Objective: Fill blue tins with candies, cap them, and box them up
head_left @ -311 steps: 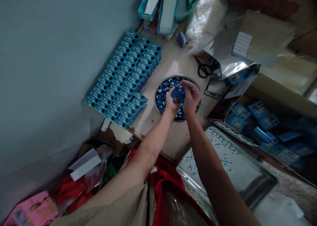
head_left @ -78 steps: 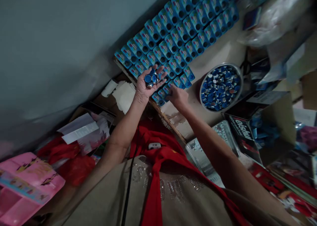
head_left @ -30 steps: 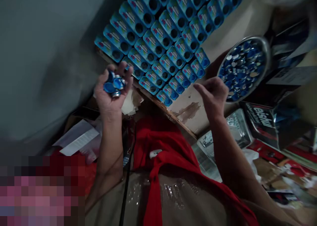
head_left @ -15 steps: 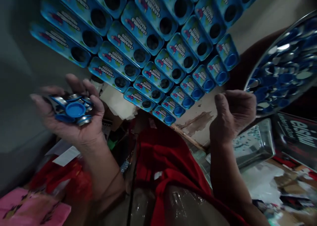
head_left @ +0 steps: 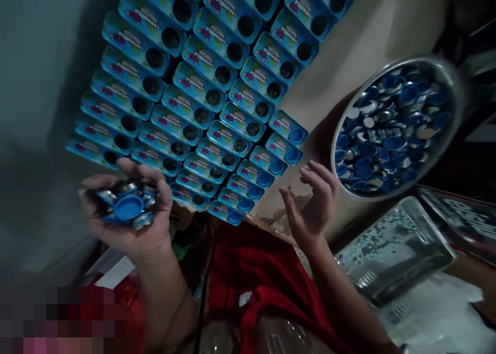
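My left hand [head_left: 132, 217] is cupped palm-up at the lower left, holding a small pile of blue and silver caps [head_left: 126, 204]. Just beyond it stand rows of small blue boxes [head_left: 205, 90], each with a round hole; the nearest rows have blue caps in their holes. My right hand [head_left: 312, 206] hovers over the table edge with its fingers spread and curled, nothing in it. To its right a round metal bowl [head_left: 457, 82] is full of the same blue and silver caps.
A metal tray [head_left: 395, 248] with small specks lies at the lower right, beside a dark printed box [head_left: 461, 217]. Red cloth [head_left: 256, 271] covers my lap. A grey wall [head_left: 39, 59] runs along the left. The beige table top [head_left: 372, 39] shows between boxes and bowl.
My right hand has gone from a loose fist to spread fingers and dropped slightly. The view has pulled back a little, showing more box rows and the whole bowl. The left hand still cups the caps.
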Demonstrator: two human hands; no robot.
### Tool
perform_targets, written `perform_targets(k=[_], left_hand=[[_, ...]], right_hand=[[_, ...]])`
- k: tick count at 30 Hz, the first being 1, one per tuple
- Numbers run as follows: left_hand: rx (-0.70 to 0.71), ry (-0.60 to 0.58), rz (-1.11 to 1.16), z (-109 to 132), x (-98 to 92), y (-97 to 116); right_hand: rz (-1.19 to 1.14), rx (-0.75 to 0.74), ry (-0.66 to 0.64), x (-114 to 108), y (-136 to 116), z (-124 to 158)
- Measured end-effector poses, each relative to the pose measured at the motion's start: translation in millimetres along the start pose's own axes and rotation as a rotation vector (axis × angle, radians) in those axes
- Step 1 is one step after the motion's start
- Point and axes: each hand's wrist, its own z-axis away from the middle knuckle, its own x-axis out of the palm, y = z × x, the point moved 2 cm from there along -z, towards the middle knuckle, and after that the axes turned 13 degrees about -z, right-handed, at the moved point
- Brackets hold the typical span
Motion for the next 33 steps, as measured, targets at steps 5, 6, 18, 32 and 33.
perform_targets(k=[5,6,18,32,33], left_hand=[[-0.082,-0.070,0.145,-8,25.9,-1],[-0.121,-0.129,0.208,-10,31.1,-1],[-0.354,-0.427,0.421,-14,68.8,-17],[-0.888,-0.425,0.479,70,64.3,-68],[-0.900,-0.424,0.489,73,58.1,-70]], right_hand=[[-0.038,-0.073,-0.012,5,-8,-6],[-0.046,-0.061,-0.004,4,-11,-12],[-0.382,-0.193,-0.398,43,-96,-85],[-0.398,0.387,-0.293,7,-82,-23],[-0.416,0.414,-0.282,5,-81,-19]])
